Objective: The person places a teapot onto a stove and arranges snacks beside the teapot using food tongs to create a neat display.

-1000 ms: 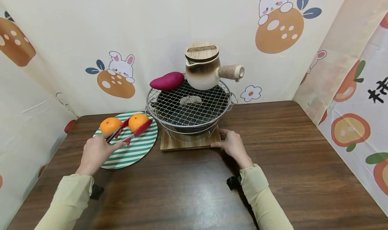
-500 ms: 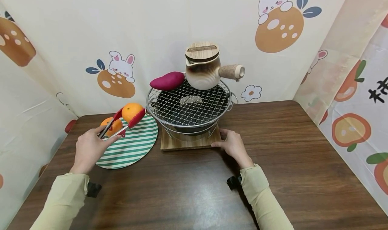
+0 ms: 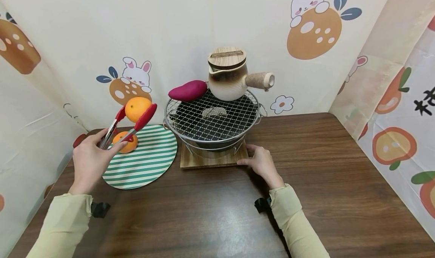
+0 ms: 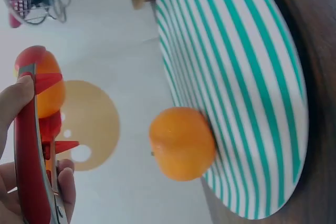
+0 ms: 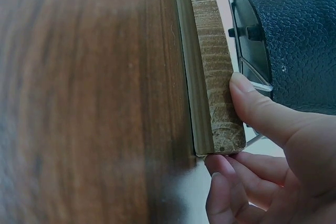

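Observation:
My left hand (image 3: 89, 160) grips a pair of tongs (image 3: 145, 117) with red tips. Between those tips sits an orange (image 3: 137, 108), raised above the green-and-white striped round mat (image 3: 149, 156). A second orange (image 3: 126, 142) rests on the mat, below the tongs; the left wrist view shows this orange (image 4: 182, 144) whole. My right hand (image 3: 261, 162) holds the front right corner of the wooden board (image 3: 207, 162). Up close, its thumb lies on top of the board (image 5: 218, 87) and the other fingers are curled at its edge.
On the board stands a round grill (image 3: 190, 127) with a wire mesh top. A purple sweet potato (image 3: 188, 91) and a lidded clay pot (image 3: 225, 86) with a wrapped side handle (image 3: 256, 80) sit at its back. Printed cloth walls (image 3: 190, 31) enclose the brown table (image 3: 204, 212).
My left hand has lifted the orange in the tongs off the mat, moving up and to the left. The right hand has stayed at the board's corner.

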Demonstrator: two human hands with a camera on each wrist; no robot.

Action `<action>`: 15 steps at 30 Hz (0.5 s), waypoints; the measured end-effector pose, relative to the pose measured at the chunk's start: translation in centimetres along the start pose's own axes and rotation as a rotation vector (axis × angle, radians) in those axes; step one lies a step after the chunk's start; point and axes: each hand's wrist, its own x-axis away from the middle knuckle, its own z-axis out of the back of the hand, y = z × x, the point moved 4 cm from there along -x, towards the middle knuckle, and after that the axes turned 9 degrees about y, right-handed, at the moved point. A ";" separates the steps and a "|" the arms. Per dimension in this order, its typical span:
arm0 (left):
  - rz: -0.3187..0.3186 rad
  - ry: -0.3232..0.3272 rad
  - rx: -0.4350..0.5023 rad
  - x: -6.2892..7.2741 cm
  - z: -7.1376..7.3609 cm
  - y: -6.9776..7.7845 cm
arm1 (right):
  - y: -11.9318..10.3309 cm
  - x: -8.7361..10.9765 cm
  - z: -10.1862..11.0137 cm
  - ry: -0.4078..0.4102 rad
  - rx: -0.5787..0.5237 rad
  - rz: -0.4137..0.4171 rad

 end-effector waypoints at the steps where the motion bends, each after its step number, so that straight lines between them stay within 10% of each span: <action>1: 0.002 0.007 0.005 0.0 0.1 0.1 | 0.0 0.0 0.0 0.000 0.001 0.000; 15: -0.011 0.066 0.040 -0.2 1.2 2.1 | 0.0 0.0 0.1 -0.006 0.006 -0.012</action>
